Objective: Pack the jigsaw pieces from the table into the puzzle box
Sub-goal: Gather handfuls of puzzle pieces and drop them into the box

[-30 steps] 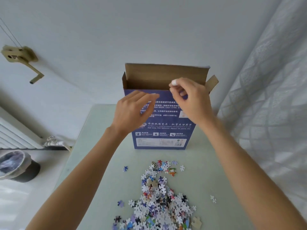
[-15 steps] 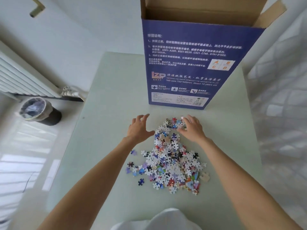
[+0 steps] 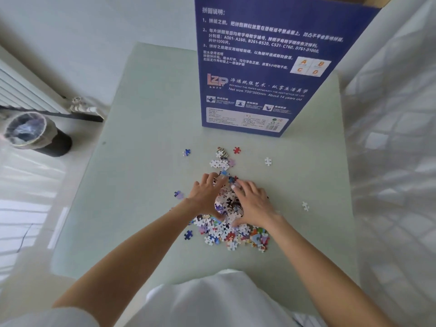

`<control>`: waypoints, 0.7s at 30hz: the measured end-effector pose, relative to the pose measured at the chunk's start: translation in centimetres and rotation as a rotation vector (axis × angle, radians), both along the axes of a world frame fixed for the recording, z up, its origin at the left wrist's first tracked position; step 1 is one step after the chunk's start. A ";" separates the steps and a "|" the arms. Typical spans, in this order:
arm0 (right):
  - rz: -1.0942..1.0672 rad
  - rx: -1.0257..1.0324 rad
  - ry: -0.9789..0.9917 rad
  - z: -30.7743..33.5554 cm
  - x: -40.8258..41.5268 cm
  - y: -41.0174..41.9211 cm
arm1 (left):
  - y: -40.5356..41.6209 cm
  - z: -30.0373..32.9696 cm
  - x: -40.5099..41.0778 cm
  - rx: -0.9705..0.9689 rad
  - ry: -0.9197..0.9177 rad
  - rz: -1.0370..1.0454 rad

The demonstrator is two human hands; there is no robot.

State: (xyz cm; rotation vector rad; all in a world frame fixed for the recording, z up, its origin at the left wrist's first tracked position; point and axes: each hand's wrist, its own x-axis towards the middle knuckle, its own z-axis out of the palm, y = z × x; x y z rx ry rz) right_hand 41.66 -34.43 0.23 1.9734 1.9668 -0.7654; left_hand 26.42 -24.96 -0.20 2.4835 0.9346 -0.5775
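Fingers (image 3: 212,182) round multicolour pcs (image 3: 227,201) (heaped)

A home room: white radiator (image 3: 21,90) and lined waste bin (image 3: 35,133) far left, sheer curtain (image 3: 396,161) right.

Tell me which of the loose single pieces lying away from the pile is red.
The red piece, nearest the puzzle box. The other strays differ: blue to its left, white to its right.
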 end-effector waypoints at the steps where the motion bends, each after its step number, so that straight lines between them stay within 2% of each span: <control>1: -0.025 0.026 -0.001 0.0 -0.3 -0.1 | -0.3 0.0 0.0 0.008 -0.023 0.011; 6: -0.223 0.072 0.139 -0.1 -0.6 -0.5 | -1.1 0.4 -0.5 -0.039 -0.129 0.086; 12: -0.323 0.121 0.246 0.5 -0.1 -1.2 | -1.4 0.6 -1.4 -0.061 -0.232 0.192; 21: -0.436 0.223 0.280 2.2 1.2 -1.7 | -1.0 1.1 -1.6 0.081 -0.387 0.189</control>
